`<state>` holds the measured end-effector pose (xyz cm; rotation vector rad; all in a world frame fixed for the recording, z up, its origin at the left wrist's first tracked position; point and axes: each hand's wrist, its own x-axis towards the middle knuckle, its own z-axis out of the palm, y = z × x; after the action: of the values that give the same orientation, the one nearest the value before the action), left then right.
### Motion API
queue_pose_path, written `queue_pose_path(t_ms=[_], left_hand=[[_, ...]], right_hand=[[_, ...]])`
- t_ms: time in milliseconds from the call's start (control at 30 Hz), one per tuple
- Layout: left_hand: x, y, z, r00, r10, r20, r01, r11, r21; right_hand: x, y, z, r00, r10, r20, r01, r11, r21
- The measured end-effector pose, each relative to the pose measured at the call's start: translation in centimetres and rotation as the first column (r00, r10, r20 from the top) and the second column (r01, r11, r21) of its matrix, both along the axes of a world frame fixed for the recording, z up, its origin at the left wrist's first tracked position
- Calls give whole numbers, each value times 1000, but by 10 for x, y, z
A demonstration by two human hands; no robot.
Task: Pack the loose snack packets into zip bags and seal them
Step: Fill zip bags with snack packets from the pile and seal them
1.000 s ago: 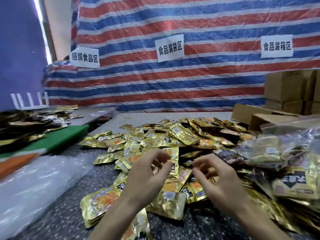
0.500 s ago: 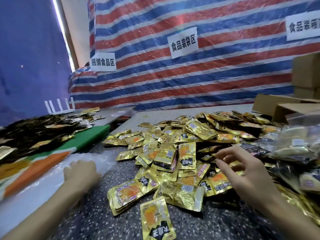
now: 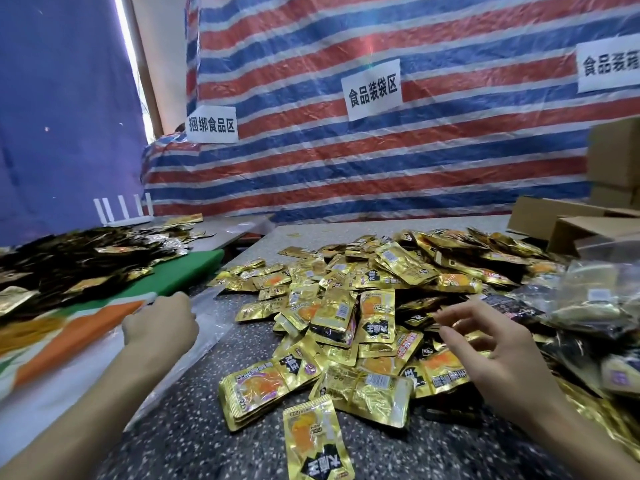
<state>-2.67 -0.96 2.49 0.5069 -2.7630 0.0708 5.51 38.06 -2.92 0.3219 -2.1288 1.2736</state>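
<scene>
A big heap of loose gold snack packets (image 3: 374,306) covers the middle of the speckled table (image 3: 180,441). A single packet (image 3: 315,441) lies nearest me. To the left lies a stack of clear zip bags (image 3: 209,327). My left hand (image 3: 159,329) rests on that stack with its fingers curled over the far edge, gripping clear plastic. My right hand (image 3: 498,362) hovers just above the right side of the heap, fingers spread and loose, holding nothing.
Filled clear bags of packets (image 3: 588,299) pile up at the right edge. Cardboard boxes (image 3: 540,216) stand behind them. On the left, a green board (image 3: 187,271) carries a heap of dark packets (image 3: 76,258). A striped tarp wall closes the back.
My left hand left the middle of the heap and moved left onto the clear zip bags. My right hand stayed over the heap and opened its fingers.
</scene>
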Motion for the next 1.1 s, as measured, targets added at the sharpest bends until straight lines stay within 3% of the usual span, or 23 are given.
queue_pose_path(t_ms=[133,200,333,433,567,633,767,967,1100], left_hand=[[22,55,27,960,-185,-209,194,981,26],[34,85,36,877,-344,-336,372,928,22],[55,145,38,571,-621,-537,745,667,21],[63,183,31,317,-740,-593,881,462,-104],[65,212,11,86,-879,-469,924,246,-292],[64,217,-3,55,-923,-381,937,179,-300],[59,218,-19,67,-952,-300,965,139,-223],[62,214,-18,131,-901,-414,991,105,86],[67,223,-3,180,-830,-528,961,35,273]], right_hand=[[1,0,2,1000,4,16,-4,1000,-18],[2,0,4,998,55,31,-51,993,-107],[7,2,17,949,301,97,-224,857,-465],[7,7,25,879,450,157,-265,736,-623],[6,24,31,816,522,248,-209,667,-715],[7,31,35,835,493,243,-192,676,-711],[8,32,39,893,332,303,-83,784,-615],[9,37,42,875,416,248,-170,744,-646],[9,43,43,871,429,238,-191,744,-640]])
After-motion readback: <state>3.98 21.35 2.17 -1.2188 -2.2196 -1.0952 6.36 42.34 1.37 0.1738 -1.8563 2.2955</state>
